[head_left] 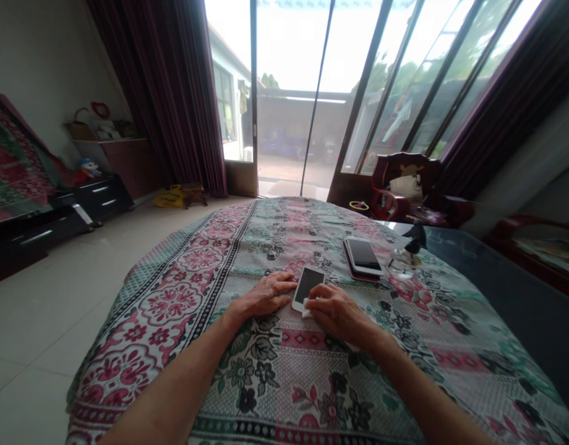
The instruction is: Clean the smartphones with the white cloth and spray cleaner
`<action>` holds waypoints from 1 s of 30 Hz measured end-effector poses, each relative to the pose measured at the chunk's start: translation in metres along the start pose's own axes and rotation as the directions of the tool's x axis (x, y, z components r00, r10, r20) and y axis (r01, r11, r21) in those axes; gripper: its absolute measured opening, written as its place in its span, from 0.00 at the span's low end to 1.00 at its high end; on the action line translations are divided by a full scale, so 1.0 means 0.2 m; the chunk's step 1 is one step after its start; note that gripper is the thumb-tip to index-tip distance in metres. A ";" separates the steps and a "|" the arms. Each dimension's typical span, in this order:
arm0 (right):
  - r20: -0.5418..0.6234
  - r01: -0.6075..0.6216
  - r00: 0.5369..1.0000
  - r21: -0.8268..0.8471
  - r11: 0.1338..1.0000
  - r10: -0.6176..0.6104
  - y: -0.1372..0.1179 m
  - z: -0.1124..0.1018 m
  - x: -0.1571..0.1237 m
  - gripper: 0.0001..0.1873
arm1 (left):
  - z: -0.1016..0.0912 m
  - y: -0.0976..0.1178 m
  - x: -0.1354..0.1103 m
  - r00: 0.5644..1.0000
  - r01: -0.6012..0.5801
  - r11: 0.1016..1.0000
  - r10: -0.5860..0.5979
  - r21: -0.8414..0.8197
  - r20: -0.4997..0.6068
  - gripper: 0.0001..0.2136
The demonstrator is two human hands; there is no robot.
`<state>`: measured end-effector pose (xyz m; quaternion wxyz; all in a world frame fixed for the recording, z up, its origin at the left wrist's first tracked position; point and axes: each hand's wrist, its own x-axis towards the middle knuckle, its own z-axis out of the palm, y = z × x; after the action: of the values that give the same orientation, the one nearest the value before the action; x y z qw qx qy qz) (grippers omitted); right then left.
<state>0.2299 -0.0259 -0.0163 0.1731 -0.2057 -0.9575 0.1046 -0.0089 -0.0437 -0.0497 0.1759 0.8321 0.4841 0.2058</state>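
Observation:
A white smartphone (pixel 309 285) with a dark screen lies flat on the patterned tablecloth (pixel 261 364). My left hand (pixel 269 293) rests flat beside it, fingers stretched out toward its left edge. Over the phone's lower right part, my right hand (pixel 336 307) is closed on a small white cloth or tissue (pixel 307 312), which touches the lower end of the phone. Part of the phone and most of the white piece are hidden under the right fingers.
Right of the phone lie stacked tablets or phones, a white one (pixel 365 255) on top. Beside them stands a clear glass jar (pixel 404 264) with a black top (pixel 415 238). A dark wooden chair (pixel 396 179) stands behind, near the glass doors (pixel 307 123).

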 end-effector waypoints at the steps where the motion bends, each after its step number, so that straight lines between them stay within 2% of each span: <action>1: -0.008 0.005 1.000 -0.005 1.000 -0.005 -0.02 0.02 0.02 0.11 | 0.01 -0.01 0.00 1.000 -0.004 1.000 0.003 -0.003 -0.023 0.18; 6: -0.048 0.014 0.999 -0.017 1.000 -0.015 -0.05 0.07 0.07 0.11 | 0.04 -0.02 0.01 0.997 0.005 1.000 -0.006 -0.011 -0.078 0.16; 14: 0.022 0.000 1.000 0.016 1.000 0.000 0.05 -0.04 -0.04 0.12 | 0.03 -0.01 0.00 0.997 -0.002 0.999 -0.001 -0.035 -0.081 0.17; 23: -0.087 0.051 0.995 -0.049 0.998 -0.055 -0.05 0.09 0.07 0.11 | 0.03 0.00 0.02 0.994 0.002 0.999 -0.006 -0.033 -0.107 0.14; 30: -0.091 0.036 0.995 -0.065 0.997 -0.041 -0.01 0.07 -0.01 0.12 | 0.03 0.01 0.01 0.990 0.022 1.000 -0.023 -0.004 -0.142 0.16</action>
<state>0.2248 -0.0305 -0.0281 0.2126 -0.1972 -0.9551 0.0613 -0.0030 -0.0435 -0.0524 0.1441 0.8096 0.5045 0.2632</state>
